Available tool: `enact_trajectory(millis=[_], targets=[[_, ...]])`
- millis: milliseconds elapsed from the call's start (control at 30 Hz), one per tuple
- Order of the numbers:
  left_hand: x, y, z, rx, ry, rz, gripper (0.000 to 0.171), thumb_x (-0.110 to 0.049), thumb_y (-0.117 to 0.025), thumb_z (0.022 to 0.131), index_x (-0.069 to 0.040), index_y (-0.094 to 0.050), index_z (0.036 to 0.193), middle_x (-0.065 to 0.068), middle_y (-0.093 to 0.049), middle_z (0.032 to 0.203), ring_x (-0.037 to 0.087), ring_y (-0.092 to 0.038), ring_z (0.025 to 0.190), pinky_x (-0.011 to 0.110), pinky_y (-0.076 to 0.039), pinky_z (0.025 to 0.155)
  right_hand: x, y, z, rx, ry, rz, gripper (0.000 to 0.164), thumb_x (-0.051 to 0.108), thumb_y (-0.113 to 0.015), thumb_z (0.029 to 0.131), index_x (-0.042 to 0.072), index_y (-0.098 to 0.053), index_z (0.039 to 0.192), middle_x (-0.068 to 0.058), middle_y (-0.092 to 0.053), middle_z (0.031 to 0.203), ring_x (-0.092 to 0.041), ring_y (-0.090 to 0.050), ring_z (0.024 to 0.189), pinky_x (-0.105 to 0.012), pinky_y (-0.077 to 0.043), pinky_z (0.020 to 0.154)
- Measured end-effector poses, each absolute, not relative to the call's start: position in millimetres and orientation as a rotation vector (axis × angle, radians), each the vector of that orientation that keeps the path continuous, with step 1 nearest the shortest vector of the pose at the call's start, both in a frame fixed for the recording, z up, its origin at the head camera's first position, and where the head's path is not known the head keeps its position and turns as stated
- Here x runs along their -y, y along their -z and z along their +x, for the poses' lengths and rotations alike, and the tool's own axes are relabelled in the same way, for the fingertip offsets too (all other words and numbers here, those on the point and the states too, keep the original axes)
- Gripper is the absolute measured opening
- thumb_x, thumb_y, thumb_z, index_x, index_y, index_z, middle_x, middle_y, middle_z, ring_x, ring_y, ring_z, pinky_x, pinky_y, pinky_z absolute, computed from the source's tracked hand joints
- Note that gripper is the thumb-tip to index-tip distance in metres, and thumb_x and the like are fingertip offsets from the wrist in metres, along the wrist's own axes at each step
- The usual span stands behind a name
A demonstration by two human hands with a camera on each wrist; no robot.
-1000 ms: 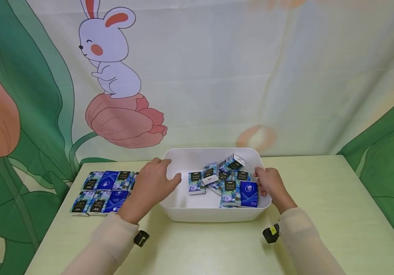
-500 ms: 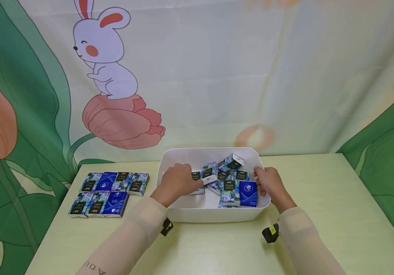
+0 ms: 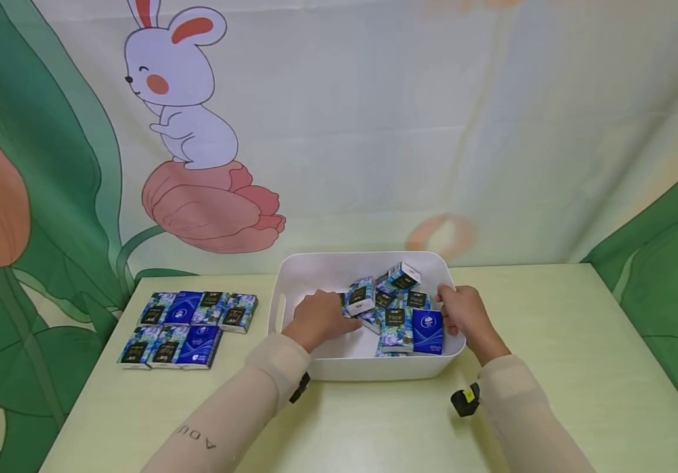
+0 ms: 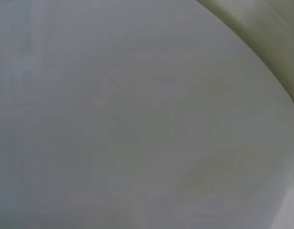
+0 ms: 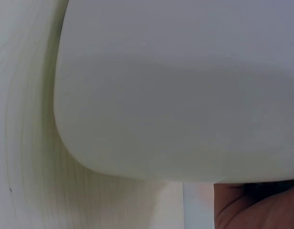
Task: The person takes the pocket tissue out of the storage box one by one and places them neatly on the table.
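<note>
A white plastic storage bin (image 3: 362,369) stands on the table with several small tissue packs, blue and floral, heaped toward its right side. My left hand (image 3: 321,318) reaches inside the bin at the left of the heap, curled over a floral tissue pack (image 3: 343,299) that it mostly covers; its fingertips are hidden. At the bin's right end, my right hand (image 3: 466,318) grips the rim. The left wrist view holds only the bin's pale wall (image 4: 137,119). In the right wrist view, part of my right hand (image 5: 261,210) shows below the bin's wall (image 5: 175,119).
Left of the bin, several tissue packs (image 3: 167,348) lie flat in two rows on the pale wooden table (image 3: 386,427). Behind the table hangs a curtain (image 3: 362,131) printed with a rabbit and flowers.
My left hand has moved right from the bin's left rim and down onto a floral tissue pack inside. My right hand has stayed on the bin's right end.
</note>
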State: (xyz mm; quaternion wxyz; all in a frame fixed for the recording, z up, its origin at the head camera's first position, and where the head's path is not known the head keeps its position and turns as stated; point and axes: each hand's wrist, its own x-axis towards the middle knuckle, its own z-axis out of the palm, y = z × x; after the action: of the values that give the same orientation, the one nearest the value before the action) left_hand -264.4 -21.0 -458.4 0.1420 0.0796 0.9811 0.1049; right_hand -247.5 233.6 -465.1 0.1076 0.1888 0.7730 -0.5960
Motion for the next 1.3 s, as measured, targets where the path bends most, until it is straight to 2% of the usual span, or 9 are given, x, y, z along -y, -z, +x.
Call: enact_trajectory(millis=[133,367,533,667,767,867,1033,1200,1300], targets=[[18,464,-263,-2.872,-0.25,0.309,0.048,-0.053,-0.076,0.085,-0.006,-0.07,0.083,0.003,-0.055,0.067,0.019,-0.052,0.061,0.034,-0.043,0.054,-235,465,-248,-2.284,1.738,0.561,0.033,0.023,-0.042,0.103,-0.007,-0.056,0.102,0.001,-0.042,0.06,-0.008,-0.037,0.046,-0.022,-0.032,0.042],[22,467,-267,-2.907,-0.222,0.328,0.028,-0.031,-0.079,0.084,-0.005,-0.067,0.08,0.006,-0.061,0.071,0.021,-0.054,0.061,0.037,-0.049,0.057,-234,466,-249,-2.296,1.724,0.554,0.033,0.023,-0.041,0.102,-0.007,-0.056,0.103,0.001,-0.043,0.06,-0.008,-0.038,0.045,-0.022,-0.033,0.042],[26,460,-265,-2.862,-0.301,0.237,0.033,-0.032,-0.08,0.082,-0.009,-0.06,0.069,0.003,-0.05,0.063,0.019,-0.05,0.058,0.032,-0.04,0.052,-233,467,-249,-2.293,1.727,0.563,0.033,0.022,-0.041,0.102,-0.007,-0.056,0.102,0.001,-0.043,0.06,-0.008,-0.037,0.045,-0.022,-0.032,0.042],[32,444,-256,-2.905,-0.321,0.263,0.036,-0.033,-0.08,0.083,-0.01,-0.058,0.066,0.002,-0.049,0.062,0.019,-0.051,0.057,0.031,-0.04,0.05,-233,467,-249,-2.286,1.736,0.563,0.031,0.021,-0.041,0.102,-0.006,-0.056,0.101,0.001,-0.043,0.059,-0.008,-0.037,0.045,-0.022,-0.032,0.042],[41,427,-247,-2.963,-0.376,0.312,0.034,-0.034,-0.08,0.083,-0.007,-0.063,0.073,0.003,-0.054,0.064,0.019,-0.052,0.058,0.032,-0.041,0.051,-233,467,-248,-2.293,1.741,0.563,0.03,0.021,-0.042,0.102,-0.006,-0.056,0.1,0.001,-0.043,0.059,-0.008,-0.037,0.045,-0.022,-0.032,0.041],[55,411,-239,-3.004,-0.494,0.334,0.036,-0.034,-0.078,0.082,-0.002,-0.07,0.096,0.008,-0.063,0.076,0.02,-0.053,0.061,0.032,-0.04,0.052,-232,467,-248,-2.306,1.727,0.559,0.031,0.021,-0.041,0.102,-0.006,-0.056,0.101,0.001,-0.043,0.059,-0.008,-0.038,0.045,-0.022,-0.032,0.041],[90,388,-222,-3.075,-0.685,0.306,0.066,-0.031,-0.071,0.083,0.001,-0.059,0.139,0.018,-0.068,0.107,0.026,-0.058,0.077,0.039,-0.045,0.061,-232,468,-247,-2.314,1.705,0.565,0.033,0.022,-0.04,0.102,-0.007,-0.056,0.103,0.001,-0.043,0.061,-0.009,-0.038,0.046,-0.022,-0.033,0.042],[128,385,-206,-3.186,-0.765,0.189,0.068,-0.033,-0.069,0.084,-0.001,-0.056,0.143,0.025,-0.061,0.123,0.039,-0.061,0.099,0.052,-0.051,0.076,-232,468,-247,-2.319,1.706,0.553,0.033,0.023,-0.041,0.103,-0.007,-0.056,0.103,0.0,-0.043,0.061,-0.009,-0.039,0.047,-0.023,-0.033,0.043],[148,392,-198,-3.232,-0.803,0.108,0.067,-0.033,-0.07,0.084,-0.001,-0.057,0.142,0.027,-0.058,0.127,0.043,-0.059,0.104,0.056,-0.052,0.079,-231,468,-246,-2.314,1.721,0.548,0.032,0.022,-0.041,0.103,-0.007,-0.056,0.102,0.0,-0.043,0.06,-0.009,-0.039,0.046,-0.023,-0.033,0.043]])
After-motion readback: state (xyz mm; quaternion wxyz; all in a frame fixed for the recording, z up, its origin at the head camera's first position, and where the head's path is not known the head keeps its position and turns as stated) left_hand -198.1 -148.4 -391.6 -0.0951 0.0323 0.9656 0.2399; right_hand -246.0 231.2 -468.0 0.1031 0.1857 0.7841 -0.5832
